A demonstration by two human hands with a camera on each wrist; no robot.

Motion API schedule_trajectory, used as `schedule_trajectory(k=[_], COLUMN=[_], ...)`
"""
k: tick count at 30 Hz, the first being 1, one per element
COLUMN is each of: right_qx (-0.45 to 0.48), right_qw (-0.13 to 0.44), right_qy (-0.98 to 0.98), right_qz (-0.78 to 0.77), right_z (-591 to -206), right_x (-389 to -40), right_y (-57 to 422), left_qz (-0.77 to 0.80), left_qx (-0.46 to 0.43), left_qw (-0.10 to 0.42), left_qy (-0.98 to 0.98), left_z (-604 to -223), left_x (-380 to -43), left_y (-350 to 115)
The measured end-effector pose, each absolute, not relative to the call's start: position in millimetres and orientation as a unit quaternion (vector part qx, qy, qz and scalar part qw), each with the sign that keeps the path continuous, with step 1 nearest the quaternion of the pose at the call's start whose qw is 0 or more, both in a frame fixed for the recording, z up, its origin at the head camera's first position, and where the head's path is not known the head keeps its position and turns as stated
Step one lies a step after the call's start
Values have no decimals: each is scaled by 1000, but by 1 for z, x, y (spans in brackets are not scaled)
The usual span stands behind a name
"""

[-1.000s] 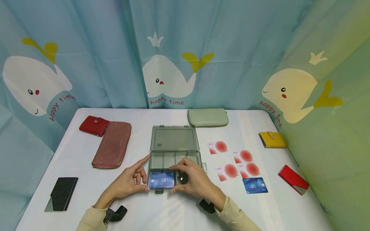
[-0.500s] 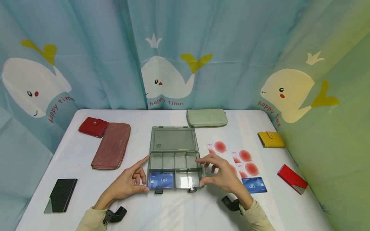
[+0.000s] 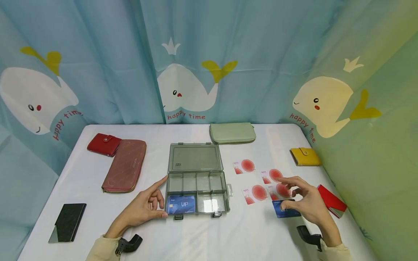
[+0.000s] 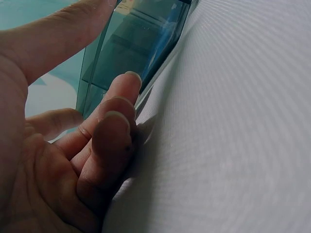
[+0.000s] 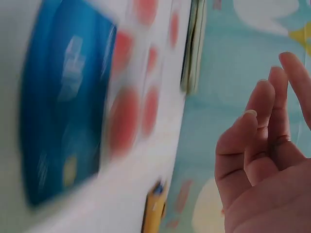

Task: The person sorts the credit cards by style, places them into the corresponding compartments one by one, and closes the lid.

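In the head view a transparent grey compartment box (image 3: 212, 180) lies with its lid (image 3: 196, 157) folded back. A blue VIP card (image 3: 181, 204) sits in its front left compartment. My left hand (image 3: 141, 204) is at the box's left side, index finger and thumb stretched to its edge, the other fingers bent; the left wrist view shows the fingertips close against the box wall (image 4: 131, 43). Over a second blue VIP card (image 3: 287, 213) hovers my right hand (image 3: 308, 201), thumb and index finger apart. That card (image 5: 68, 102) looms blurred beside the hand in the right wrist view.
Several red-and-white cards (image 3: 255, 194) lie right of the box. Around them are a green wallet (image 3: 232, 133), a yellow wallet (image 3: 306, 156) and a red card case (image 3: 331, 201). Leftward are a red wallet (image 3: 103, 144), a brown wallet (image 3: 125, 166) and a black case (image 3: 68, 222).
My right hand has left the box and travelled right, to above the loose blue card. The left hand keeps its place at the box's left edge.
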State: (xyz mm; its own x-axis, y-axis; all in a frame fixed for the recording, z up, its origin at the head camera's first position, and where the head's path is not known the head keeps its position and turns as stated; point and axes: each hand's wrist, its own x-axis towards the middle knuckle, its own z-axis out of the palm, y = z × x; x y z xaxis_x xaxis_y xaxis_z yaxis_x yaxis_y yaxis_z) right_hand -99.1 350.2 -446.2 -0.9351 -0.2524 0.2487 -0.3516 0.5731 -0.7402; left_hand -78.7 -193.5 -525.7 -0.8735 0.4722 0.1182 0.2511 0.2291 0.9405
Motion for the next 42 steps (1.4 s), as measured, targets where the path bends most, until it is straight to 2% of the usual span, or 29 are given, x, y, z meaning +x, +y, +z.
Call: schedule_trajectory(k=[4, 8, 14, 21, 42], right_qx=[126, 82, 70, 27, 16], right_qw=[56, 24, 6, -64, -76], right_qy=[-907, -932, -947, -959, -967], right_qz=[398, 353, 315, 276, 241], right_z=[-450, -457, -470, -479, -477], right_x=[-94, -89, -84, -83, -93], right_y=[375, 394, 412, 417, 410], left_qz=[576, 578, 577, 580, 587], left_qx=[234, 236, 235, 237, 246], left_qw=[94, 94, 93, 91, 94], left_qy=[778, 775, 777, 774, 766], left_z=[-526, -527, -527, -529, -529], left_x=[-79, -79, -79, -79, -79], left_y=[-193, -193, -194, -194, -195])
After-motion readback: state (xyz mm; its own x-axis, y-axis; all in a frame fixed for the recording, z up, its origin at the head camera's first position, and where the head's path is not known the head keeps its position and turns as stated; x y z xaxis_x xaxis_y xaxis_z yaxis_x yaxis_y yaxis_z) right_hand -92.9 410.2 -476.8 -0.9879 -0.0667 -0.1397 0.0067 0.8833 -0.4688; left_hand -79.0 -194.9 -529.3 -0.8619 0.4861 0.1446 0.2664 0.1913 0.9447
